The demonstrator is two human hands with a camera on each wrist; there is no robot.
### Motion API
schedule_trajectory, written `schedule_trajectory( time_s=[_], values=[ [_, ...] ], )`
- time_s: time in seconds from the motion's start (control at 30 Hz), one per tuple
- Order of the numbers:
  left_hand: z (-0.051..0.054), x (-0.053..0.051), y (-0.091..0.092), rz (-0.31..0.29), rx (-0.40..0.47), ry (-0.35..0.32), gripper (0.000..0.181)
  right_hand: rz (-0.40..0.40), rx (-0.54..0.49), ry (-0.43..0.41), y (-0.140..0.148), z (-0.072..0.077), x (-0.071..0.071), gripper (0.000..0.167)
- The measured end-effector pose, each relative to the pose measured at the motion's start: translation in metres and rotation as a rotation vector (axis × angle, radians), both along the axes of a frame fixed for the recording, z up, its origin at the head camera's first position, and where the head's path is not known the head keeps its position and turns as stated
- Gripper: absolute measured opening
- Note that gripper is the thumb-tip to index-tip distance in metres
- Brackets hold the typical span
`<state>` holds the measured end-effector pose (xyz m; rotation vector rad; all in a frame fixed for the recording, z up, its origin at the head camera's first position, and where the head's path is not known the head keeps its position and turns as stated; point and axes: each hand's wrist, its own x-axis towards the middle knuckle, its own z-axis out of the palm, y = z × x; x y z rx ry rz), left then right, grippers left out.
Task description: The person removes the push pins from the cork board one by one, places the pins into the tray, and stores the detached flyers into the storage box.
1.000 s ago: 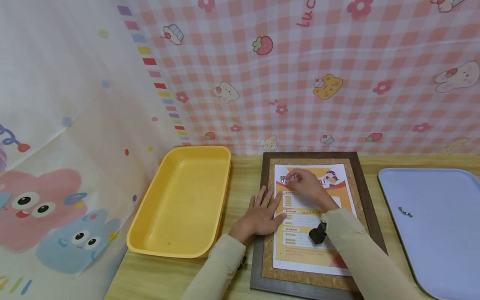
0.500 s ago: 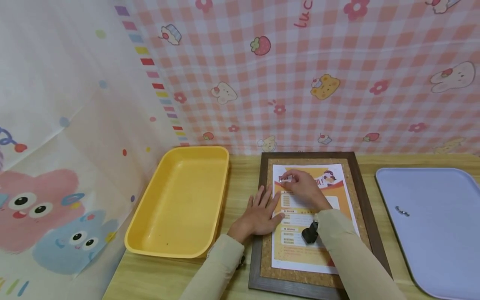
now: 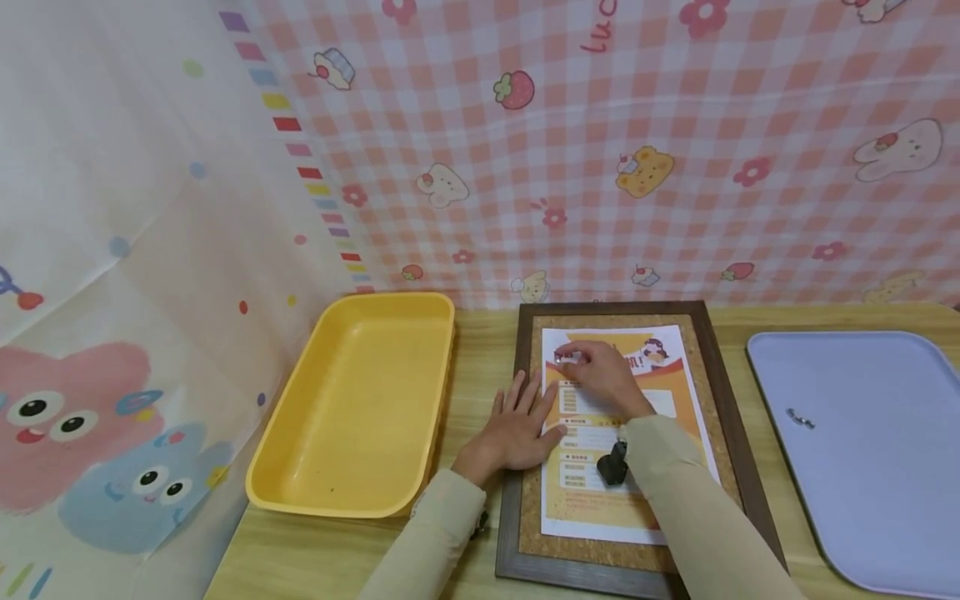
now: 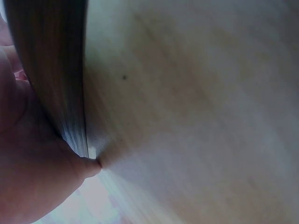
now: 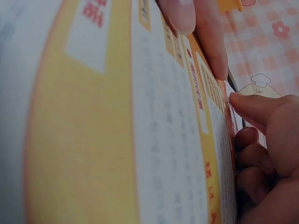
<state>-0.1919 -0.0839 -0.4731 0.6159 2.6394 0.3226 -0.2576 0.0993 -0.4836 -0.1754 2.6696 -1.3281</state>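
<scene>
A printed orange-and-white poster (image 3: 600, 508) lies on a cork board (image 3: 585, 546) with a dark wooden frame (image 4: 56, 70). My left hand (image 3: 517, 437) rests flat with spread fingers across the board's left frame and the poster's left edge; in the left wrist view its palm (image 4: 37, 177) lies against the frame's side. At the poster's upper left corner my right hand (image 3: 606, 377) pinches a small shiny pushpin (image 3: 558, 358), mostly hidden by the fingers. From the right wrist view, the thumb (image 5: 261, 109) reaches the poster's far edge; the pin's point cannot be seen.
Left of the board stands a deep yellow tray (image 3: 351, 417). A lilac tray (image 3: 870, 483) lies to the right, with several small silvery pieces (image 3: 800, 418) near its left edge. A pink checked cloth (image 3: 570, 150) hangs behind the wooden table (image 3: 262, 550).
My right wrist has swung slightly left, while its fingertips stay at the poster's upper left corner. The left hand keeps its place. The view has shifted a little.
</scene>
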Motion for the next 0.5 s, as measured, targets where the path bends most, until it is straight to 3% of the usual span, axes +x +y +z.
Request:
schedule_trajectory(
  time_s=[0.5],
  values=[
    [0.0007,0.0000,0.0003,0.001,-0.010,0.002,0.066,-0.025,-0.006,-0.011,-0.0017,0.0023,-0.0010,0.025]
  ],
)
